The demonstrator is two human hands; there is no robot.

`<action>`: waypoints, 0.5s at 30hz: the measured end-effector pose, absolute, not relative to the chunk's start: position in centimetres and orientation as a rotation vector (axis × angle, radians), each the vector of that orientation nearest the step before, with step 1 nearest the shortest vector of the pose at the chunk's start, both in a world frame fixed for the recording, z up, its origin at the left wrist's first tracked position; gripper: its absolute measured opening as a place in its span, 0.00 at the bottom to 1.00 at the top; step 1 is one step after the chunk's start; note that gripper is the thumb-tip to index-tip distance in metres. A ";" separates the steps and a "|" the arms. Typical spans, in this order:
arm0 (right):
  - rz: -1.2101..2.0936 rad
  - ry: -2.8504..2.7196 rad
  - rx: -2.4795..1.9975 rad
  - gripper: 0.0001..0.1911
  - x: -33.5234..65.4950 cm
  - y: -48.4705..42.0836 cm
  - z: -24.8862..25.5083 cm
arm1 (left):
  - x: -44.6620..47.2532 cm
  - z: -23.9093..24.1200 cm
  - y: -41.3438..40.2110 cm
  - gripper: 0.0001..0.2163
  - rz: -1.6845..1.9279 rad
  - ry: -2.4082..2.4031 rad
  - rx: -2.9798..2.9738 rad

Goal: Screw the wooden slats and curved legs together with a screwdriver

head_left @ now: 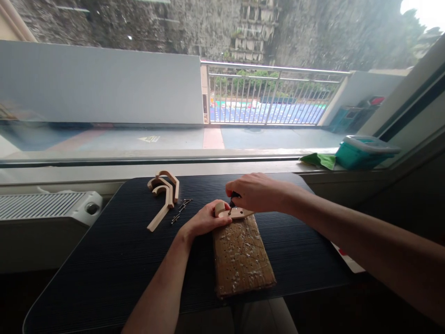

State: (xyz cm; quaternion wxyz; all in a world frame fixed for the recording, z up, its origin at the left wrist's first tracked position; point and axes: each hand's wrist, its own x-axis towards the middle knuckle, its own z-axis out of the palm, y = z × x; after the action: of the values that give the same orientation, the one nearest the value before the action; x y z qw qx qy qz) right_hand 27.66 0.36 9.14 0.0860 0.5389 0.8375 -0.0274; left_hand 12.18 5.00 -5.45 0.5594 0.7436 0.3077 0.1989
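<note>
My left hand (203, 220) is closed around a small curved wooden piece (220, 208) and presses it down at the far end of a scarred brown board (241, 255). A flat, pointed wooden piece (241, 213) lies under it on the board. My right hand (255, 191) is closed in a pinch on a small dark tool (233, 197), its tip set against the wooden parts. Both hands meet over the board's far end, on a black ribbed table (121, 260).
Several curved wooden pieces (163, 197) and a few screws (181, 209) lie on the table to the left. A white radiator (48, 206) stands at left. On the windowsill at right sit a teal box (363, 152) and a green cloth (320, 160). A window runs behind.
</note>
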 end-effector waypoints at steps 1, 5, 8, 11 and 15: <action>-0.087 2.513 1.577 0.13 27.7 0.4 9.0 | 12.2 -5.4 5.0 0.14 0.465 0.732 1.755; -0.021 2.474 1.605 0.13 27.6 0.8 8.1 | 12.2 -5.3 5.0 0.15 0.438 0.751 1.745; 0.047 2.412 1.681 0.16 27.4 1.1 7.6 | 12.2 -5.4 5.0 0.15 0.448 0.764 1.751; 0.079 2.366 1.739 0.20 27.0 1.1 7.6 | 12.2 -5.6 5.0 0.14 0.465 0.766 1.762; -0.007 2.317 1.778 0.22 26.7 1.0 8.5 | 12.2 -5.7 5.0 0.13 0.464 0.740 1.760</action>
State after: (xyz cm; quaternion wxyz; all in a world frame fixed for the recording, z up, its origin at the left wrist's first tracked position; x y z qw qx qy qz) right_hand 26.65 0.99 8.49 0.1103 0.6051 0.7885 -0.0023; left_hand 12.17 5.03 -5.66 0.5551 0.7451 0.3132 0.1964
